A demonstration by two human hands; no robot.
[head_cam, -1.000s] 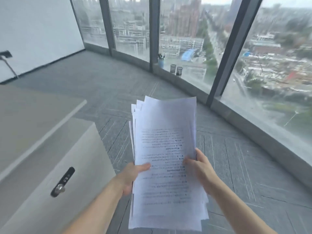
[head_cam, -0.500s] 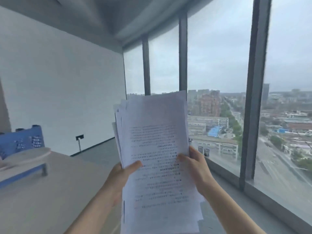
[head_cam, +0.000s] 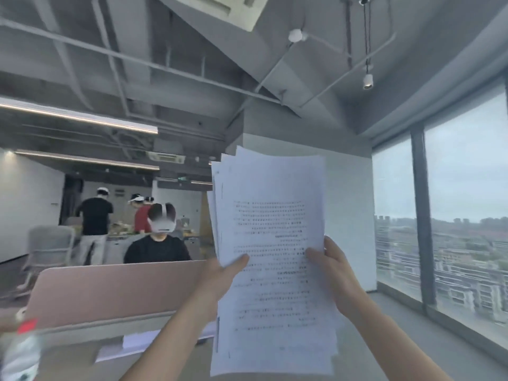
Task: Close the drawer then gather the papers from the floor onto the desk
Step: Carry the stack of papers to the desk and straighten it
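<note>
A stack of printed white papers (head_cam: 270,237) stands upright in front of me, held at chest height. My left hand (head_cam: 220,276) grips its left edge with the thumb across the front sheet. My right hand (head_cam: 334,266) grips the right edge the same way. Below and to the left lies the desk (head_cam: 71,356), with a few white sheets (head_cam: 129,343) lying flat on it under my left forearm. The drawer and the floor are out of view.
A pink divider panel (head_cam: 115,290) runs along the desk's far side; a person sits behind it and others stand farther back near a grey chair (head_cam: 50,250). A blurred plastic bottle (head_cam: 19,353) sits at the lower left. Floor-to-ceiling windows (head_cam: 464,215) line the right.
My view has swung up and to the left, from the floor and windows to the desk and office. Both hands have kept the paper stack upright the whole time.
</note>
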